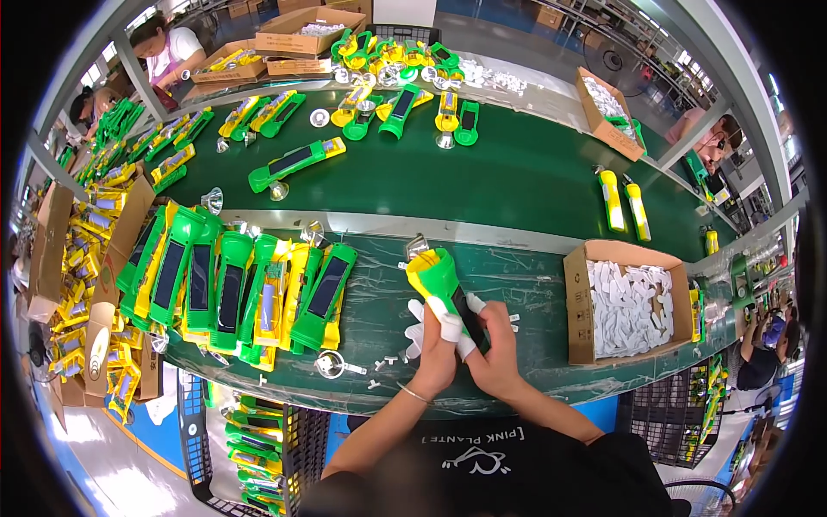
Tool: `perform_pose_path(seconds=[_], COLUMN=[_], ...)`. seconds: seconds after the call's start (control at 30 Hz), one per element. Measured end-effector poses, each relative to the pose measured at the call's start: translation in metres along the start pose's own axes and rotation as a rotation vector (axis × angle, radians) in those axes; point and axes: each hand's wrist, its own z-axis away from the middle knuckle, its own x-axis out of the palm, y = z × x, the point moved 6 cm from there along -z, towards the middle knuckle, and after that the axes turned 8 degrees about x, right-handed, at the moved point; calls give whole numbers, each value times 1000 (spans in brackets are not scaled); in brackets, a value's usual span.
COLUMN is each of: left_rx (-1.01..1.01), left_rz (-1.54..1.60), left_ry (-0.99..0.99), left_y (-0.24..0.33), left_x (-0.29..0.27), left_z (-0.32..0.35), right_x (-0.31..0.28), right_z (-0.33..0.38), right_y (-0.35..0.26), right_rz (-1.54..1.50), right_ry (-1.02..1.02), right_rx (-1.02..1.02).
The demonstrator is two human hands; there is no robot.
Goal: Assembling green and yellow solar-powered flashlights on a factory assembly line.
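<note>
A green and yellow flashlight body (438, 271) with a dark panel on its side is held between both my hands, above the bench. My left hand (437, 358) is closed around its left side, and my right hand (494, 346) grips the right side. White coverings wrap some of my fingertips. Beside the flashlight's wide head is a clear reflector (417, 247). White plastic pieces (414, 334) lie next to my left hand, partly hidden by it. To the left, several more flashlight bodies (231, 289) lie in a row. A loose reflector with a white ring (330, 364) lies near the bench's front edge.
At right stands a cardboard box (580, 306) of white pieces; at left, another carton (129, 233) holds yellow parts. Beyond a pale rail (482, 233), a green belt (508, 185) carries flashlights. Black crates (297, 448) stand below. A person (168, 52) sits far left.
</note>
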Motion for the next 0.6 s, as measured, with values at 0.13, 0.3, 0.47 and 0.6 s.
perform_pose_path(seconds=[0.13, 0.3, 0.47, 0.6], left_rx=[130, 146, -52, 21], left_rz=[-194, -409, -21, -121], left_ry=[-141, -170, -203, -212], left_y=[5, 14, 25, 25], left_x=[1, 2, 9, 6], left_z=[1, 5, 1, -2], right_x=[-3, -15, -6, -9], right_z=[0, 6, 30, 31], right_y=[-6, -7, 28, 23], right_rz=[137, 181, -349, 63], right_ry=[4, -136, -388, -322], right_rx=[-96, -104, 291, 496])
